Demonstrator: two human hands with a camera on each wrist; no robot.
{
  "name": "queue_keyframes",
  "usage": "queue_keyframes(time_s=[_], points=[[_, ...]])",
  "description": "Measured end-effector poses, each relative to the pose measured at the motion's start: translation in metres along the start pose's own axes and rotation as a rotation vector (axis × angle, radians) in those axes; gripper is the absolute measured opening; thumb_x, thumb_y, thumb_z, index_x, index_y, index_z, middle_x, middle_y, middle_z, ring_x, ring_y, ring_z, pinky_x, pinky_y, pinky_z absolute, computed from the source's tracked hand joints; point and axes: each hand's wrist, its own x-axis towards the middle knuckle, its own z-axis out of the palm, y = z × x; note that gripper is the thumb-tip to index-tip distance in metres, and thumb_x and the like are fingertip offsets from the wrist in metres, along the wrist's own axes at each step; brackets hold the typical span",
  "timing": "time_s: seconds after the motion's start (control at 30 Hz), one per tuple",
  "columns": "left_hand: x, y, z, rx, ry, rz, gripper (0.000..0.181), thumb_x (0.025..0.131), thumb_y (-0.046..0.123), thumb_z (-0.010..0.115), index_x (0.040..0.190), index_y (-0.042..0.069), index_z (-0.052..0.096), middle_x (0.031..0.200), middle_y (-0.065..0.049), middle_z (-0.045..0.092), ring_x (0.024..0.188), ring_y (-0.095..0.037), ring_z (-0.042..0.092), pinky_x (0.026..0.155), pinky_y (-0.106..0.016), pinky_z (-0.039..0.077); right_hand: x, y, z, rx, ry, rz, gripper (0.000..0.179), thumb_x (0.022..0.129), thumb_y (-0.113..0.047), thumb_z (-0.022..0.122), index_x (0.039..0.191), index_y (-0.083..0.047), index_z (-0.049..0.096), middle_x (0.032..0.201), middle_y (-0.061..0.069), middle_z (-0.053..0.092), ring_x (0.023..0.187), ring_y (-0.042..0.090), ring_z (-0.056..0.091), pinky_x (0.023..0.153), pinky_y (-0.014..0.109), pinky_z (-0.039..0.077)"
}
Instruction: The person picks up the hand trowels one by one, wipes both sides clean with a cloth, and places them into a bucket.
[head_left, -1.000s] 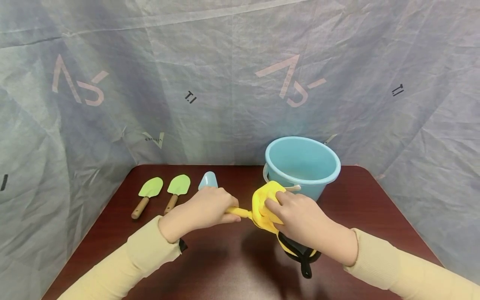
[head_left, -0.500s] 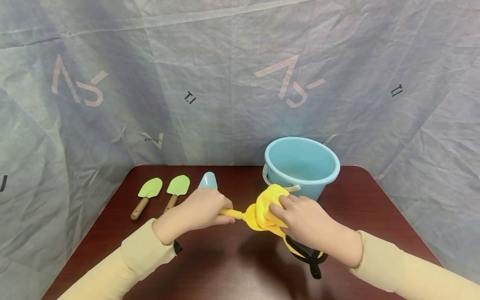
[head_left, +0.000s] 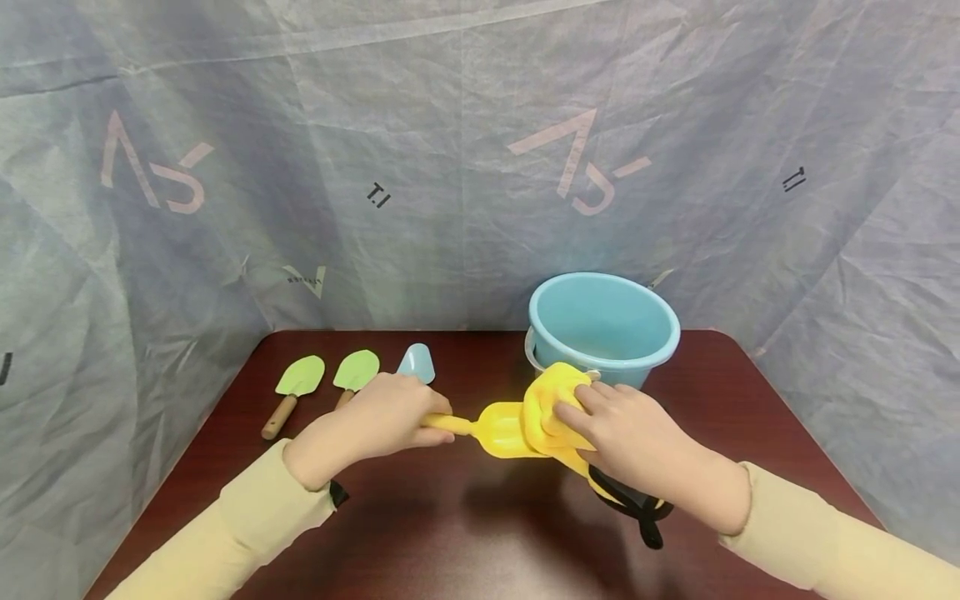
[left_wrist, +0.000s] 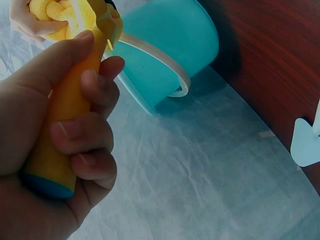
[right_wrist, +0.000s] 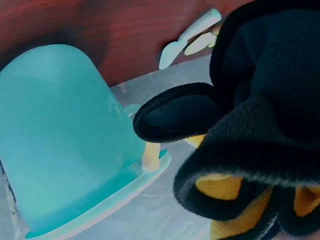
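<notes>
My left hand (head_left: 375,425) grips a yellow toy shovel (head_left: 501,432) by its handle, fingers and thumb wrapped round it in the left wrist view. The shovel is held above the table with its blade to the right. Bunched in my right hand (head_left: 633,437) is a yellow cloth (head_left: 551,400) with a black backing and edging. The cloth lies over the far end of the shovel's blade, and its black part (right_wrist: 280,75) hangs below the right hand. In the right wrist view that black fabric hides the fingers.
A light blue bucket (head_left: 630,377) with a white handle stands at the back right of the dark red table (head_left: 480,517). Two green trowels (head_left: 300,375) with wooden handles and a small light blue trowel (head_left: 417,363) lie at the back left. Grey sheeting hangs behind.
My left hand has moved left with the shovel, and my right hand a little right with the cloth. More of the shovel's blade shows now.
</notes>
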Motion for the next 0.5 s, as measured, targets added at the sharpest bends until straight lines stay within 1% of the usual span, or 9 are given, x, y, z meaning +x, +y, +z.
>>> queue_keyframes(time_s=[0.03, 0.1, 0.27, 0.5], points=[[-0.001, -0.001, 0.0, 0.002, -0.001, -0.001, 0.02, 0.079, 0.038, 0.073, 0.069, 0.028, 0.06, 0.055, 0.018, 0.04, 0.048, -0.001, 0.035, 0.042, -0.022, 0.032, -0.001, 0.001, 0.0, -0.003, 0.002, 0.001, 0.061, 0.05, -0.027, 0.092, 0.097, -0.012, 0.056, 0.075, 0.005, 0.05, 0.07, 0.021, 0.058, 0.053, 0.026, 0.039], [-0.003, -0.001, 0.0, 0.003, -0.003, -0.006, 0.019, 0.08, 0.038, 0.073, 0.07, 0.028, 0.06, 0.055, 0.018, 0.041, 0.047, -0.001, 0.035, 0.042, -0.022, 0.031, -0.003, 0.003, -0.002, -0.01, 0.004, 0.005, 0.061, 0.05, -0.026, 0.092, 0.097, -0.012, 0.056, 0.074, 0.004, 0.048, 0.065, 0.019, 0.054, 0.051, 0.025, 0.036], [-0.006, -0.004, -0.002, 0.012, 0.009, -0.008, 0.019, 0.079, 0.037, 0.073, 0.07, 0.027, 0.06, 0.054, 0.018, 0.039, 0.047, -0.002, 0.034, 0.042, -0.022, 0.03, -0.007, 0.008, -0.005, -0.018, 0.02, 0.021, 0.058, 0.049, -0.024, 0.091, 0.094, -0.013, 0.057, 0.07, 0.001, 0.041, 0.058, 0.014, 0.036, 0.05, 0.023, 0.029], [-0.009, -0.005, -0.007, 0.002, 0.032, 0.002, 0.021, 0.08, 0.036, 0.073, 0.068, 0.028, 0.058, 0.054, 0.017, 0.037, 0.048, -0.001, 0.033, 0.044, -0.022, 0.03, -0.016, 0.014, -0.008, -0.005, 0.024, 0.051, 0.055, 0.051, -0.022, 0.089, 0.095, -0.013, 0.058, 0.071, 0.0, 0.041, 0.059, 0.013, 0.037, 0.051, 0.023, 0.03]])
